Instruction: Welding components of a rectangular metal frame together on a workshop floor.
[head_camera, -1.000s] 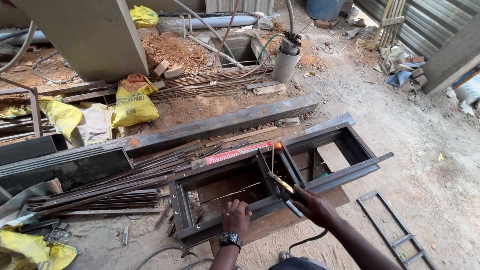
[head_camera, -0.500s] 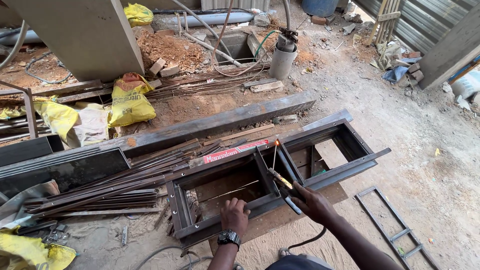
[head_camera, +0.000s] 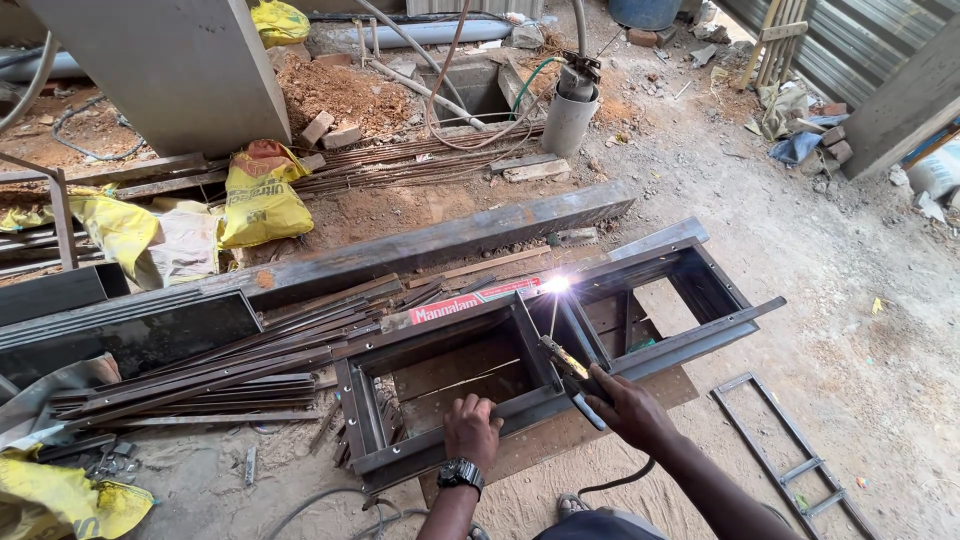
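The left hand (head_camera: 470, 428) is pressing flat, fingers spread, on the near rail of the steel frame (head_camera: 690, 340) lying on the ground. The right hand (head_camera: 628, 408) is gripping the electrode holder (head_camera: 572, 372), its rod (head_camera: 553, 312) sparking at the frame's far rail. Steel bars (head_camera: 200, 365) are lying beyond, left.

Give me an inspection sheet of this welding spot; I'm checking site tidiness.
Surface: sandy ground, bare earth.
Job's things: rectangular steel frame lying flat; electrode holder with rod, arc lit at the far rail.
Clutter: loose steel strips, yellow sacks, bricks.
Hands: left hand rests on the near rail; right hand grips the holder.
Cables: black lead below the right hand; hoses behind.
Surroundings: concrete column, grey pipe, small ladder frame.
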